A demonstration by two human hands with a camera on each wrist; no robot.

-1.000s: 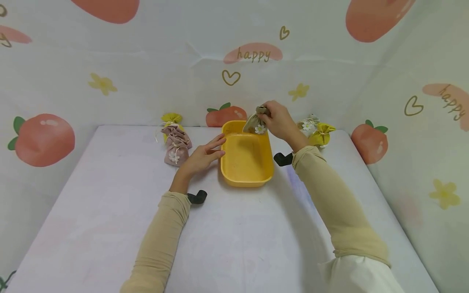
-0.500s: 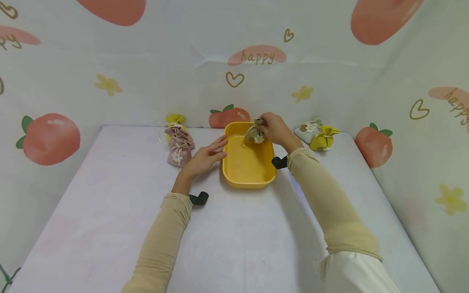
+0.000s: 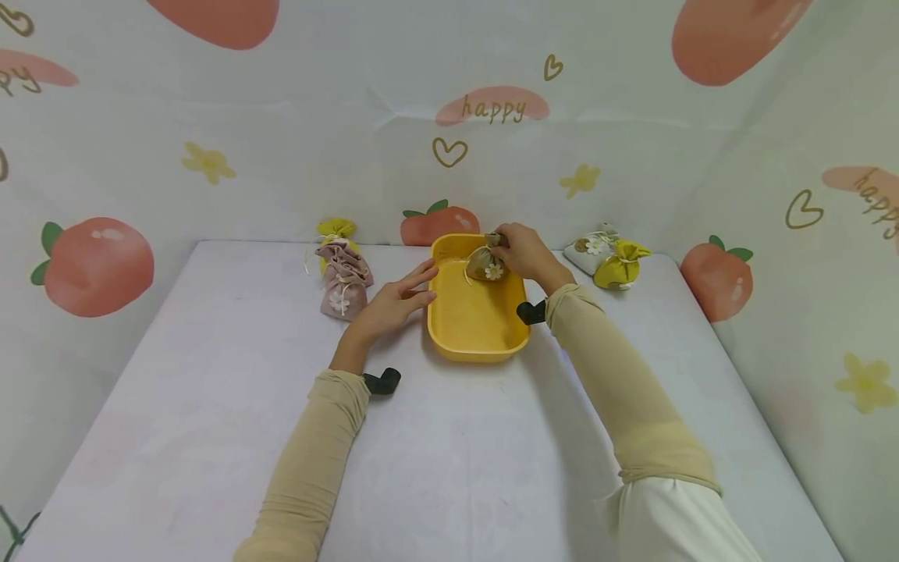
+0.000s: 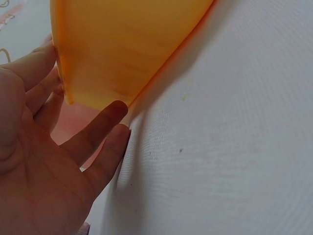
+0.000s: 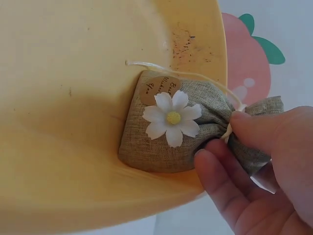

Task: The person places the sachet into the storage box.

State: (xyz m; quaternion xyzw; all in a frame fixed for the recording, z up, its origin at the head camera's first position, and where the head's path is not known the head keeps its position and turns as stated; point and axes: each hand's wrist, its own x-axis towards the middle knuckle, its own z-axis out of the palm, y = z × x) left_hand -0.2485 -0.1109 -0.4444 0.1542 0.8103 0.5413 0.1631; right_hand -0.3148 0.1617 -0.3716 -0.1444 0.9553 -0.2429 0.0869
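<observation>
My right hand (image 3: 528, 254) pinches a grey-green drawstring sachet (image 5: 166, 122) by its gathered neck. The sachet bears a white flower and a round paper label, and it lies against the floor and wall at the far right of a yellow plastic basin (image 3: 474, 320). With fingers extended, my left hand (image 3: 393, 306) touches the basin's left rim. In the left wrist view, those fingers (image 4: 100, 127) spread along the basin's outer wall (image 4: 117, 54), none curled round it.
Left of the basin lie mauve sachets (image 3: 344, 285) and a yellow sachet (image 3: 335, 228) behind them. To its right are a grey sachet (image 3: 591, 248) and another yellow sachet (image 3: 620, 265). A printed cloth wall (image 3: 316, 125) rises behind the white table (image 3: 435, 453).
My right hand has lowered the grey-green sachet from above the basin's far rim down into it. The left hand stays at the left rim. The head view has shifted slightly.
</observation>
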